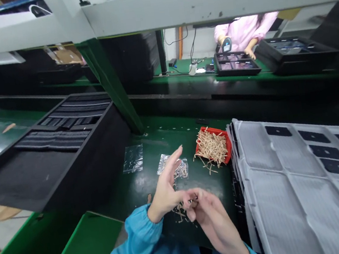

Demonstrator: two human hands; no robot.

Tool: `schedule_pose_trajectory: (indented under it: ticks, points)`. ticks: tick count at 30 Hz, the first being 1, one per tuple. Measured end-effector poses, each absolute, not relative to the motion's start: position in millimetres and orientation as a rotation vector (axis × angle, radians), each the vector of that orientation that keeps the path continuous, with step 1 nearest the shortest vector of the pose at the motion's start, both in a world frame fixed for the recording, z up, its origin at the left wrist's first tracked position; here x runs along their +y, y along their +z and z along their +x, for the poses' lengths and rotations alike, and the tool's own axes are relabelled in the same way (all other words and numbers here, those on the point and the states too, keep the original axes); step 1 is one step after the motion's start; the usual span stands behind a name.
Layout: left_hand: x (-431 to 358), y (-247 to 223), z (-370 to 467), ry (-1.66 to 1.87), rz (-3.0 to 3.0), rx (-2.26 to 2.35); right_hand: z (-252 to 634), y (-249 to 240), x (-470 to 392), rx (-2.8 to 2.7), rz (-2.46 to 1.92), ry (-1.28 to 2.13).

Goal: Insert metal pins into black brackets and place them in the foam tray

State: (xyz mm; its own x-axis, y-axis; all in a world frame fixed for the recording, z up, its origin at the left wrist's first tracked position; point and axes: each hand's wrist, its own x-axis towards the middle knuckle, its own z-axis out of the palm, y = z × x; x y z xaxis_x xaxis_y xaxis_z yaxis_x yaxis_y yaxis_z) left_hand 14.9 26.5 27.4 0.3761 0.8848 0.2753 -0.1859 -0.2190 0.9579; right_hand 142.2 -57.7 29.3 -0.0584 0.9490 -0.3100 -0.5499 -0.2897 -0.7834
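Observation:
Close together above the green table (pixel 147 146), my two hands meet at a small dark part (pixel 193 200) with a metallic glint. My left hand (pixel 166 187) has one finger stretched upward, while its other fingertips pinch at the part. From the right, my right hand (pixel 214 217) closes its fingertips on the same piece. Its exact kind is too small to make out. Just beyond my left hand lies a clear plastic bag (pixel 181 169) of small shiny pieces. Thin tan strips (pixel 180 212) are scattered on the table under my hands.
A red tray (pixel 228 146) heaped with tan strips (pixel 212 146) stands ahead. Flat clear bag (pixel 133 159) lies left of it. Black foam box (pixel 99 161) is at left; stacked white-lined trays (pixel 271 188) hold black plates at right. A co-worker (pixel 241 34) works across the bench.

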Motion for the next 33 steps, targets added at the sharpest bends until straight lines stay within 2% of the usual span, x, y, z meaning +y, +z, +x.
schedule_pose_trajectory:
  ticks: [4, 7, 9, 15, 19, 23, 27, 33]
  points:
    - [36, 29, 6, 0.937, 1.596, 0.559, 151, 27, -65, -0.406, -0.884, 1.633]
    - [71, 48, 22, 0.705, 1.819, 0.333, 162, 10, -66, -0.356, -0.927, 1.543]
    - [102, 64, 65, 0.569, 1.983, 0.229, 165, -4, -69, -0.339, -0.969, 1.484]
    - [158, 91, 281, 0.643, 2.122, 0.418, 151, -34, -85, -0.418, -1.111, 1.402]
    - [154, 84, 347, 0.634, 2.097, 0.550, 159, -47, -97, -0.500, -1.137, 1.404]
    - [146, 78, 348, 0.627, 2.031, 0.643, 166, -51, -105, -0.566, -1.118, 1.421]
    - [150, 94, 317, 0.692, 1.893, 0.734, 160, -39, -116, -0.632, -1.094, 1.400]
    - [126, 97, 159, 0.956, 1.593, 0.936, 167, 6, -129, -0.675, -1.058, 1.196]
